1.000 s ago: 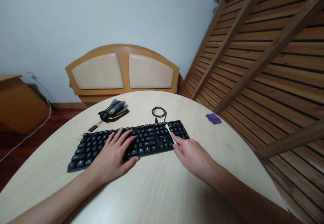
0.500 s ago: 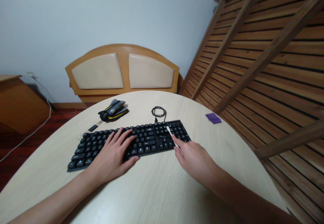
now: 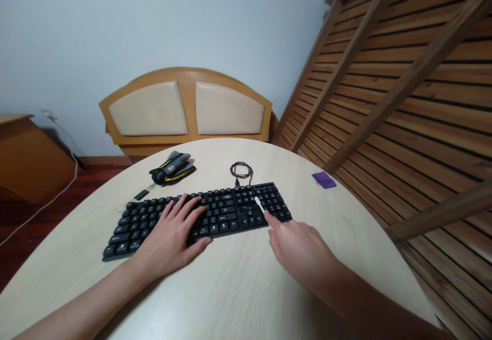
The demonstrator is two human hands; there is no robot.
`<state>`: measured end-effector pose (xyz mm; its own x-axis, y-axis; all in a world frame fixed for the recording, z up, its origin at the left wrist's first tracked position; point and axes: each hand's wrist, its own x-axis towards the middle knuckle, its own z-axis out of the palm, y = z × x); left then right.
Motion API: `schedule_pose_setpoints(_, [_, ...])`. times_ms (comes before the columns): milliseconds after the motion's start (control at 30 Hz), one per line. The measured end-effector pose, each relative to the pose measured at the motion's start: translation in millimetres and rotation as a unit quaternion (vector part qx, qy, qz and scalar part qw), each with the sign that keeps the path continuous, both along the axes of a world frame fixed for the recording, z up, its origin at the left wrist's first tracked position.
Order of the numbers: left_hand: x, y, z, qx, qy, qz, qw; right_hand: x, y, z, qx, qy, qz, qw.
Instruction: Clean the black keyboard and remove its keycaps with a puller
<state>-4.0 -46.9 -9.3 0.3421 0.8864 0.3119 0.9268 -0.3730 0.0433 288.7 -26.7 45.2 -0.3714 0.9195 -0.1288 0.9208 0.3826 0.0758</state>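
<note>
Left hand [image 3: 171,237], right hand [image 3: 300,245] bare; forearms [image 3: 90,296] uncovered.

Right hand [image 3: 299,245] drawn slightly nearer, white swab [image 3: 260,205] shifted with it

The left hand [image 3: 172,235] hides a part of the keyboard [image 3: 219,217], where many keys [image 3: 119,237] are too small to read. The lower end of the white stick [image 3: 259,203] is hidden by the right hand [image 3: 294,240]. Both forearms [image 3: 100,294], the surface [image 3: 230,289] and the slatted panel [image 3: 384,91] are cut off by the view's edges.
</note>
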Motion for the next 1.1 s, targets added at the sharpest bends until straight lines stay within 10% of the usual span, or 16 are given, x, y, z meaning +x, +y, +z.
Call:
schedule_pose_setpoints(367, [-0.7,0.3,0.5,-0.005,0.010,0.001,1.000,9.8,-36.0,-23.6,0.024,-0.023,0.041,0.999])
schedule_pose_setpoints(633, [-0.3,0.3,0.7,-0.009,0.019,0.002,1.000,1.2,-13.8,4.9,-0.006,-0.028,-0.012,1.000])
schedule_pose_setpoints(867, [-1.1,0.8,-0.7,-0.003,0.009,-0.003,1.000,24.5,34.7,-5.7,-0.071,0.243,0.003,0.967])
schedule_pose_setpoints(1100, [-1.2,0.5,-0.5,-0.002,0.013,-0.003,1.000,34.2,46.9,-20.9,-0.102,0.314,0.033,0.943])
